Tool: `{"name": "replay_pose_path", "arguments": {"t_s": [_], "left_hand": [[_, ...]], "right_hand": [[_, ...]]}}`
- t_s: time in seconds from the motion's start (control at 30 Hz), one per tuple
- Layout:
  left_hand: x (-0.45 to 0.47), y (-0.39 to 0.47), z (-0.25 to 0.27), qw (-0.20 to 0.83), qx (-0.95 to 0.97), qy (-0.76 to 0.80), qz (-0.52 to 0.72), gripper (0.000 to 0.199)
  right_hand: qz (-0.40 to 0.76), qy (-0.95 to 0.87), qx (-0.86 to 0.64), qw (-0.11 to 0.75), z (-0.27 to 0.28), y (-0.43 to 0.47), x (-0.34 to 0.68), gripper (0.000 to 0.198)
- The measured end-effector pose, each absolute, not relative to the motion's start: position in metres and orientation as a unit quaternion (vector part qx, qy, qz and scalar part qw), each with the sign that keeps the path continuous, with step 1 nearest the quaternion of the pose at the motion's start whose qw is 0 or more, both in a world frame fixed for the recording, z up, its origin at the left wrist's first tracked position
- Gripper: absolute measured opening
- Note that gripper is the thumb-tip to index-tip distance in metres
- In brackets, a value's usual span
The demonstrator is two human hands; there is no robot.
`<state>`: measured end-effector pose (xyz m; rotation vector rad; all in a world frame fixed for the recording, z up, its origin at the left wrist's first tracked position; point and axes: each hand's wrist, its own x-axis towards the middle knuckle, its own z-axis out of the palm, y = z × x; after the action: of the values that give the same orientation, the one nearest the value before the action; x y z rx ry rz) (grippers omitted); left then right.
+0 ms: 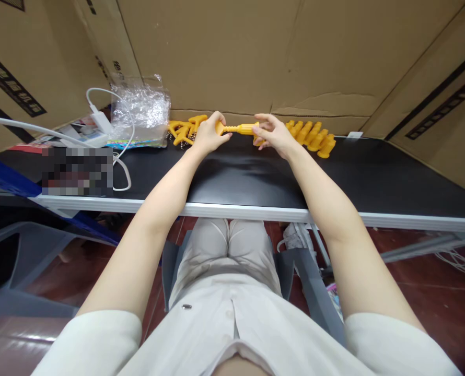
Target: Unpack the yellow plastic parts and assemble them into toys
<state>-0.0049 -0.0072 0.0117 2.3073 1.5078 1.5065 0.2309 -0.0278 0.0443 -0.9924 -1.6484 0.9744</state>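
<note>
My left hand (208, 138) is closed on the yellow handle of a corkscrew (219, 128), whose twisted shaft points right. The shaft's tip meets a yellow plastic sleeve (246, 129); whether it sits inside cannot be made out. My right hand (275, 137) pinches the sleeve's wider end between thumb and fingers. Just left of my left hand lie several yellow T-handled corkscrews (183, 133) with metal spirals. Beyond my right hand, several more yellow sleeves (314, 137) stand in close rows.
A black tabletop (244, 180) with a pale metal front edge lies before me. Cardboard walls (224, 57) rise behind it and at both sides. Left are a clear plastic bag (140, 112), a white cable (128, 130) with a plug, and a blurred-out patch.
</note>
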Motion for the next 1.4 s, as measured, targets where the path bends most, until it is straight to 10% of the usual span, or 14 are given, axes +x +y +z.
{"name": "replay_pose_path", "arguments": {"t_s": [1.07,1.4], "left_hand": [[-0.007,-0.007,0.013,-0.029,0.747,0.462,0.477,0.034],[-0.003,-0.010,0.015,-0.012,0.747,0.465,0.475,0.035]], "right_hand": [[0.378,-0.710,-0.416,0.424,0.042,-0.029,0.230,0.051],[-0.070,-0.864,-0.370,0.335,0.034,-0.013,0.241,0.035]]}}
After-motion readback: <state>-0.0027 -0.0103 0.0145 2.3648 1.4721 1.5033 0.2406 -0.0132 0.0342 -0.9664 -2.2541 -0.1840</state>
